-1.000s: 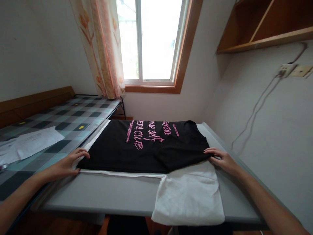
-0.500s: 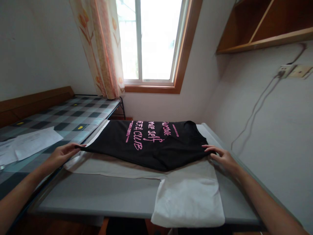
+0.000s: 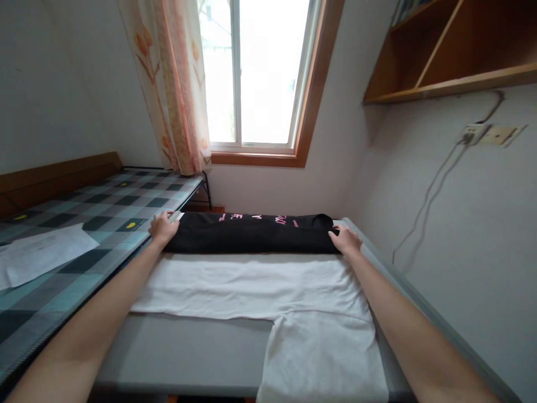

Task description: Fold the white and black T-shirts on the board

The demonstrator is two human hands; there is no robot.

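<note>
A black T-shirt with pink lettering lies along the far side of the grey table, its near part folded over so only the tops of the letters show. My left hand grips its left end, fingers closed on the fabric. At the other end, beside the dark neck opening, my right hand pinches the cloth. A white shirt is spread flat on the near side, one sleeve reaching over the table's front edge. Part of the white shirt may be hidden under the black one.
To the left is a bed with a checked mattress and paper sheets. A curtain hangs by the window. On the right wall are a wooden shelf, a socket and a dangling cable.
Both hands have moved away from me and inward, carrying the black T-shirt's near edge over its front. Most lettering is now covered, and more of the white shirt shows.
</note>
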